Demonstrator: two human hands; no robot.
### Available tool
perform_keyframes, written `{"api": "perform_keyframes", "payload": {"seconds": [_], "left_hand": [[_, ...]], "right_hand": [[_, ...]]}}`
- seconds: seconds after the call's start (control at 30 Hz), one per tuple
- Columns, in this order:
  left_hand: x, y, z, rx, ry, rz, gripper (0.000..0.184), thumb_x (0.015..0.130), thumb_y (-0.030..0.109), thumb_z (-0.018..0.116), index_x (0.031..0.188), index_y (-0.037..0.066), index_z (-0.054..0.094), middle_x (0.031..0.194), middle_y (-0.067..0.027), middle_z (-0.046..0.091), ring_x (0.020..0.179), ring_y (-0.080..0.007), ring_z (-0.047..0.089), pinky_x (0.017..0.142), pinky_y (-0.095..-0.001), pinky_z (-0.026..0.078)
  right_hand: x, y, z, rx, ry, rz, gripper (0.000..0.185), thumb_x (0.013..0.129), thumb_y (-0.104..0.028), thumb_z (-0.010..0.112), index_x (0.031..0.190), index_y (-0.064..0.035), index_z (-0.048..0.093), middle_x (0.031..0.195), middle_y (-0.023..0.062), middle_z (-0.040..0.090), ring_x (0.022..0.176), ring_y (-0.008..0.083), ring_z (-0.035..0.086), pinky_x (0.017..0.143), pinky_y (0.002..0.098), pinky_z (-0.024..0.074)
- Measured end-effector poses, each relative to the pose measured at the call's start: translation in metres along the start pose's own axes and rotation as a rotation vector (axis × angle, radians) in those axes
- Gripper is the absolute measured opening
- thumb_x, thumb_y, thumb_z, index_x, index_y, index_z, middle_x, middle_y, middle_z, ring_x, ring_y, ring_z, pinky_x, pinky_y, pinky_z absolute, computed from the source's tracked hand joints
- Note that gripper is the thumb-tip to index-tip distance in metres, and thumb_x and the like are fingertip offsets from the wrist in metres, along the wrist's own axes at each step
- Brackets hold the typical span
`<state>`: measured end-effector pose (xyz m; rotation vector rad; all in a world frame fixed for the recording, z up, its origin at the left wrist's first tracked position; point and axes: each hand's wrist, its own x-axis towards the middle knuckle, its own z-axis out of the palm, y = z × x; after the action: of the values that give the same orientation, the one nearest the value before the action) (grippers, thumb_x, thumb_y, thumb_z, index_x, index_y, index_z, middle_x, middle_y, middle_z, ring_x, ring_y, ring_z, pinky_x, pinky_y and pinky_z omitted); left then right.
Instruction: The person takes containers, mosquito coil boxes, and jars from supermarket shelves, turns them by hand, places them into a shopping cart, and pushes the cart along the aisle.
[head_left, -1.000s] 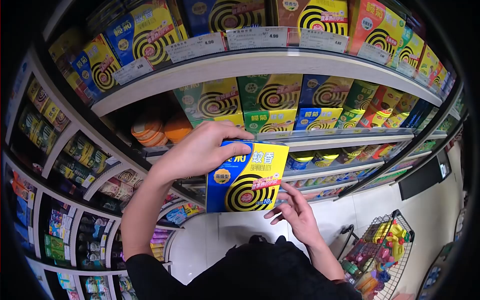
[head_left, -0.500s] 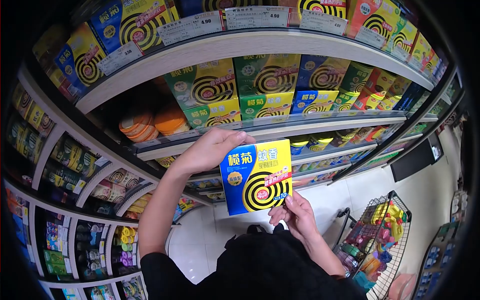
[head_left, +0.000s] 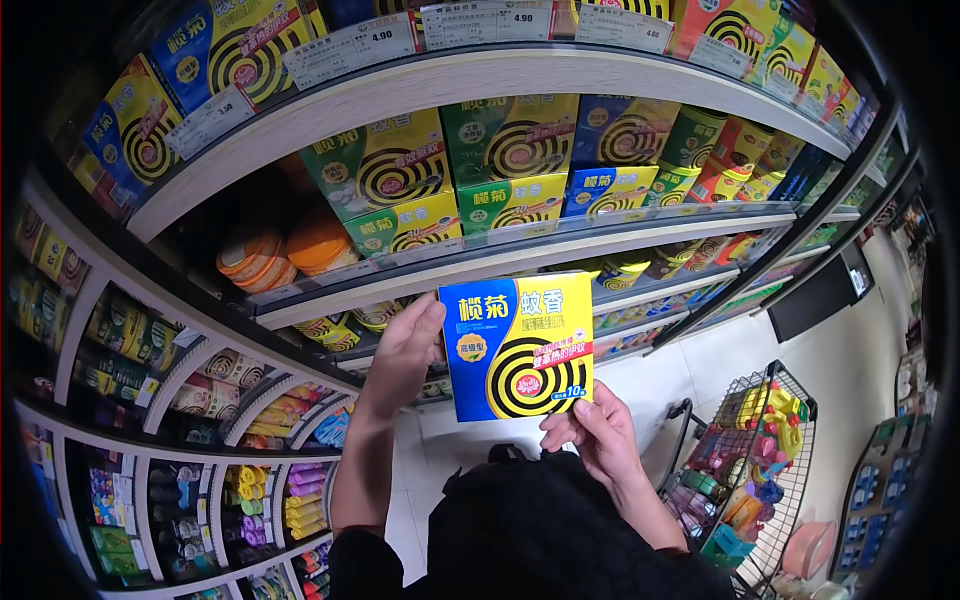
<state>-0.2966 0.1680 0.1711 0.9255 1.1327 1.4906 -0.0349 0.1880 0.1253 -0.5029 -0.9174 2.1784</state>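
Observation:
A square blue and yellow box of mosquito coils is upright in front of me, its printed front with a black coil facing me. My right hand grips its lower right corner, thumb on the front and the other fingers curled beneath. At the left edge of the box is my left hand, thumb up along the side and its other fingers partly hidden. Boxes of the same coil design stand on the shelf beyond, among them a green and yellow box and a smaller blue and yellow box.
Curved shelves with price tags wrap around the front and left. Orange round tubs sit on the middle shelf. A loaded wire shopping cart stands at the right on the pale tiled floor. A pink stool-like object is beside it.
My left hand has moved from the top edge of the box down to its left side. The box has turned slightly more level. My right hand keeps its corner grip.

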Motion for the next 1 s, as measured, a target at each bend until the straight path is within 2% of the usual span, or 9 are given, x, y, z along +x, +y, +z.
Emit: {"api": "perform_keyframes", "payload": {"seconds": [0.23,0.33,0.4,0.43,0.5,0.63,0.83,0.9,1.0], "left_hand": [[0.000,-0.003,0.016,-0.067,0.140,-0.062,0.036,0.102,0.030,0.038,0.116,0.001,0.054,0.091,0.0013,0.060,0.071,-0.0055,0.053,0.062,-0.0198,0.043],[0.006,-0.071,-0.004,0.012,0.080,0.015,0.038,0.102,0.030,0.038,0.118,-0.003,0.051,0.085,-0.0034,0.057,0.070,-0.0114,0.053,0.063,-0.0229,0.044],[0.011,-0.092,0.006,-0.388,-0.182,0.050,0.043,0.101,0.034,0.040,0.121,-0.003,0.048,0.084,-0.0074,0.055,0.071,-0.0176,0.054,0.066,-0.0277,0.045],[0.024,-0.094,0.023,-0.912,-0.445,-0.013,0.046,0.100,0.039,0.040,0.122,-0.002,0.046,0.087,-0.0106,0.056,0.073,-0.0224,0.056,0.069,-0.0324,0.047],[0.063,-0.138,0.043,-1.322,-0.976,0.014,0.049,0.095,0.040,0.050,0.120,-0.001,0.046,0.091,-0.0128,0.056,0.076,-0.0250,0.057,0.071,-0.0354,0.046],[0.068,-0.115,0.078,-1.362,-1.196,-0.040,0.046,0.085,0.039,0.065,0.104,0.001,0.047,0.087,-0.0107,0.049,0.073,-0.0210,0.053,0.062,-0.0310,0.045],[0.072,-0.138,0.089,-1.387,-1.237,-0.221,0.045,0.086,0.039,0.064,0.100,0.000,0.050,0.093,-0.0148,0.052,0.076,-0.0241,0.055,0.061,-0.0354,0.051],[0.080,-0.169,0.076,-1.246,-1.212,-0.487,0.044,0.090,0.040,0.057,0.105,0.000,0.051,0.092,-0.0182,0.055,0.078,-0.0282,0.058,0.064,-0.0417,0.052],[0.051,-0.206,0.046,-1.197,-0.893,-0.607,0.040,0.096,0.039,0.048,0.114,0.003,0.049,0.092,-0.0200,0.055,0.086,-0.0348,0.058,0.072,-0.0485,0.051]], "right_hand": [[-0.007,0.003,0.001,-0.104,0.064,0.002,0.035,0.099,-0.009,0.045,0.131,0.0034,0.039,0.093,0.0226,0.066,0.078,0.0269,0.069,0.069,0.0325,0.0569],[-0.019,0.000,0.032,-0.702,0.152,-0.297,0.042,0.091,-0.005,0.060,0.129,0.0073,0.046,0.095,0.0188,0.067,0.077,0.0223,0.069,0.070,0.0307,0.0564],[-0.020,0.003,0.042,-1.227,-0.094,-0.629,0.048,0.079,-0.001,0.072,0.122,0.0093,0.053,0.100,0.0189,0.067,0.077,0.0222,0.069,0.070,0.0308,0.0559],[-0.010,0.007,0.051,-1.287,-0.324,-0.741,0.055,0.081,-0.006,0.070,0.130,0.0063,0.048,0.094,0.0145,0.066,0.073,0.0239,0.066,0.064,0.0319,0.0554],[-0.008,0.018,0.059,-1.416,-0.506,-0.509,0.060,0.085,-0.016,0.066,0.138,0.0001,0.042,0.085,0.0100,0.062,0.067,0.0252,0.061,0.057,0.0338,0.0535],[-0.009,0.024,0.064,-1.649,-0.549,-0.229,0.063,0.089,-0.023,0.061,0.143,-0.0066,0.035,0.078,0.0100,0.055,0.062,0.0257,0.058,0.052,0.0339,0.0518],[-0.015,0.024,0.054,-1.728,-0.434,-0.158,0.068,0.089,-0.027,0.060,0.147,-0.0102,0.028,0.079,0.0102,0.053,0.064,0.0252,0.059,0.053,0.0347,0.0522],[-0.023,0.016,0.052,-1.571,-0.463,-0.015,0.072,0.090,-0.031,0.060,0.148,-0.0104,0.023,0.083,0.0107,0.054,0.068,0.0259,0.059,0.057,0.0354,0.0529],[-0.041,0.006,0.037,-1.335,-0.372,0.074,0.083,0.088,-0.038,0.062,0.150,-0.0075,0.016,0.102,0.0141,0.052,0.086,0.0306,0.060,0.073,0.0378,0.0512]]}}
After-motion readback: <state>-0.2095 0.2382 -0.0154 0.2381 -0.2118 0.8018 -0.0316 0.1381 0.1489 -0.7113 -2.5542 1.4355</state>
